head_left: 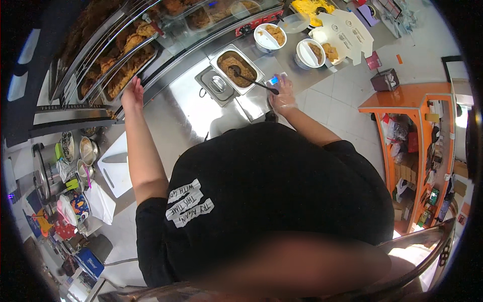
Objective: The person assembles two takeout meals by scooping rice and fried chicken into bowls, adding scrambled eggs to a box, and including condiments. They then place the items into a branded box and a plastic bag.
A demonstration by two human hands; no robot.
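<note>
My left hand (133,94) reaches up to the left, beside the front edge of a tray of fried, breaded pieces (129,72) in a glass-and-metal display case. Its fingers are stretched out and I see nothing in them. My right hand (284,95), in a clear plastic glove, rests at the counter's right side by a small device with a lit blue display (274,80). Its fingers look spread. The black handle of a ladle (251,81) ends just next to that hand. The ladle's bowl sits in brown sauce in a steel pan (220,56).
A steel lid (217,83) lies left of the sauce pan. Beyond are two white tubs of food (269,38) (310,54) and an unfolded takeaway box (347,35). A knife (115,158) lies on a white cutting board (119,177) at left. An orange shelf (402,102) stands right.
</note>
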